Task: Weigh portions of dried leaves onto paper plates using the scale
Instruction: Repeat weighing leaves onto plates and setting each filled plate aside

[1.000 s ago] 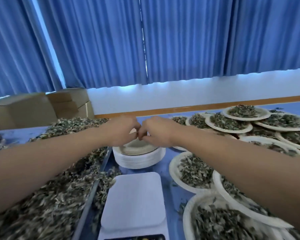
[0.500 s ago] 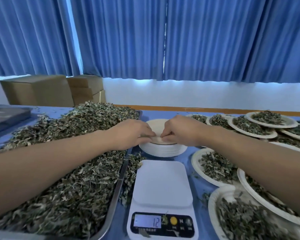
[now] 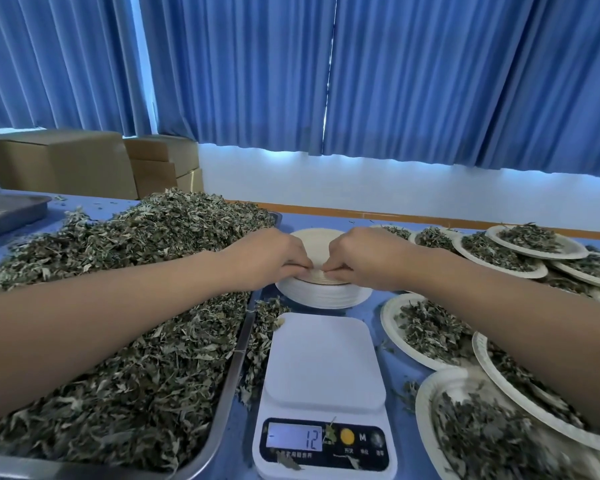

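Tabletop [image 3: 312,221] blue, blue curtains [image 3: 430,81] behind, cardboard boxes [image 3: 66,161] upper left. Tray [image 3: 219,410] of dried leaves [image 3: 136,306] fills the left. At centre, left hand [image 3: 271,258] and right hand [image 3: 364,258] pinch the top plate's near rim on the plate stack [image 3: 323,296], fingertips closer together than before. Scale [image 3: 323,368] below runs lengthwise bottom-to-centre, display at the bottom edge, reading 12 unchanged. Filled plates [image 3: 426,330] right.

My one view comes from the head camera, worn above the near edge of the table [image 3: 354,220] and facing forward and slightly down. The scale [image 3: 324,362] lies close under the lens. Farther out, at mid-frame, my left hand [image 3: 271,261] and right hand [image 3: 364,258] meet on the stack of paper plates [image 3: 323,294]. Blue curtains [image 3: 430,81] fill the top half.
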Motion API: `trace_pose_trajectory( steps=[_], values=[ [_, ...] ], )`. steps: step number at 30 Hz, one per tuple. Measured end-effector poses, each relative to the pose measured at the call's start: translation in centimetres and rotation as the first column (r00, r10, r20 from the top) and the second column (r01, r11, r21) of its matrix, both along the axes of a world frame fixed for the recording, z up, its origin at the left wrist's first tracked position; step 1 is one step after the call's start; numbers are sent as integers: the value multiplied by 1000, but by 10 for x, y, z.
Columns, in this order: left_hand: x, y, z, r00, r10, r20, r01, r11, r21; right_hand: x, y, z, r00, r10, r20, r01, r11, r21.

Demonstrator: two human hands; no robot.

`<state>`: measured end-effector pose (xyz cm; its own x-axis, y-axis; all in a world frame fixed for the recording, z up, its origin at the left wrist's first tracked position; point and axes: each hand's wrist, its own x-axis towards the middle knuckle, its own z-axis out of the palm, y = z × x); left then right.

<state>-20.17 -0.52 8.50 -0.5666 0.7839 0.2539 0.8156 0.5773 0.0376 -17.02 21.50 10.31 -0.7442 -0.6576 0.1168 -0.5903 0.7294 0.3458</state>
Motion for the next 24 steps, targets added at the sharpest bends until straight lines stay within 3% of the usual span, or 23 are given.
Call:
trace_pose_trajectory(
  steps=[7,15,22,24],
  values=[
    [4,0,5,994,-48,-95,48,999,-4,10,-2,4,988,71,-135,-50,986,158],
    [13,-3,16,978,-101,-180,110,993,38,17,-1,18,970,115,-214,-64,971,232],
    [20,-9,27,976,-90,-199,97,995,25,30,-3,23,903,171,-395,-126,982,139],
    [26,-13,28,978,-105,-178,115,992,45,35,-6,21,919,161,-359,-129,985,112]
  ],
)
